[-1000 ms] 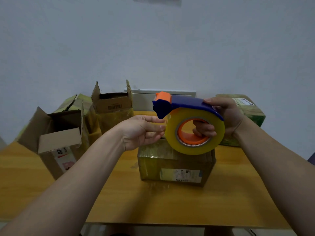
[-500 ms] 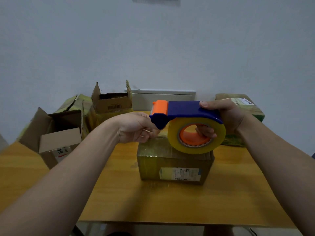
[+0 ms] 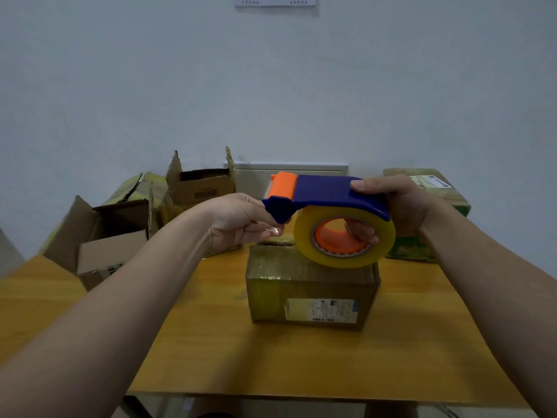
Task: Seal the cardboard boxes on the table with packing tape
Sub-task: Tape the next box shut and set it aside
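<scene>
My right hand (image 3: 401, 209) grips a blue and orange tape dispenser (image 3: 319, 196) loaded with a roll of clear packing tape (image 3: 346, 236), thumb on top and fingers through the orange core. It hovers just above a closed cardboard box (image 3: 310, 288) with a shipping label on its front, standing mid-table. My left hand (image 3: 244, 221) is at the dispenser's orange front end and pinches the loose clear tape end between thumb and fingers.
Two open cardboard boxes (image 3: 99, 236) (image 3: 200, 184) and flattened yellow-green packaging stand at the back left. A taped box (image 3: 434, 191) with a label sits at the back right. The wooden table (image 3: 301, 357) ends at a near edge below; a white wall rises behind.
The dispenser has tilted level and shifted slightly right. My left hand went from open fingers beside the roll to pinching the tape end under the orange front.
</scene>
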{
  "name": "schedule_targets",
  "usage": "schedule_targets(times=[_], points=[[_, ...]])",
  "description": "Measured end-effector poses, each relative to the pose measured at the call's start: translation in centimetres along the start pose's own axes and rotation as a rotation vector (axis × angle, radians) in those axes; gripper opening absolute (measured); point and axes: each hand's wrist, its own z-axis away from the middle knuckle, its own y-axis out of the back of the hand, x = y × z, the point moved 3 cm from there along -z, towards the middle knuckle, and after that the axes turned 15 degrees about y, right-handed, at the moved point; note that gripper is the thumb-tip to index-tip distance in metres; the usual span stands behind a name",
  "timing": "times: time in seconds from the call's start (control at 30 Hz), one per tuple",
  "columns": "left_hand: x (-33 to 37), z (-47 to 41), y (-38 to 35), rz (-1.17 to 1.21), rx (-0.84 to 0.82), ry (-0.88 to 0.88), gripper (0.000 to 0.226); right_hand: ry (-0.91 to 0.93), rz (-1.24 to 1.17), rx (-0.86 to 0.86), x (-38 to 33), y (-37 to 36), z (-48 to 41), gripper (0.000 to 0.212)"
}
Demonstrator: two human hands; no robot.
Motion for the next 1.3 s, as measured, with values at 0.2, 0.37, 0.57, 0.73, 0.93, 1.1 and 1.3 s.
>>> schedule_targets(times=[0.2, 0.37, 0.57, 0.73, 0.93, 1.1, 1.3], points=[[0.7, 0.4, 0.7, 0.005, -0.013, -0.007, 0.025, -0.004, 0.000, 0.017, -0.4, -0.3, -0.3, 0.067], [1.3, 1.0, 2.0, -0.078, 0.012, -0.053, 0.030, -0.101, -0.034, -0.013, -0.8, -0.4, 0.2, 0.072], [1.3, 1.1, 2.2, -0.105, 0.007, -0.065, 0.030, -0.148, -0.005, -0.090, -2.6, -1.1, -0.1, 0.049], [1.2, 1.5, 3.9, -0.050, 0.055, -0.064, 0.004, -0.190, -0.021, -0.083, -3.8, -0.1, 1.1, 0.057], [-0.2, 1.4, 5.9, -0.006, 0.141, -0.071, 0.028, -0.297, 0.062, 0.009, -3.8, 1.5, 3.1, 0.079], [-1.0, 0.9, 5.6, 0.004, 0.165, -0.096, 0.039, -0.342, 0.150, 0.020, -4.0, 1.5, 2.7, 0.069], [-3.6, -0.5, 5.7, 0.114, 0.164, -0.054, 0.037, -0.434, 0.299, 0.014, -3.4, 0.7, 1.5, 0.064]])
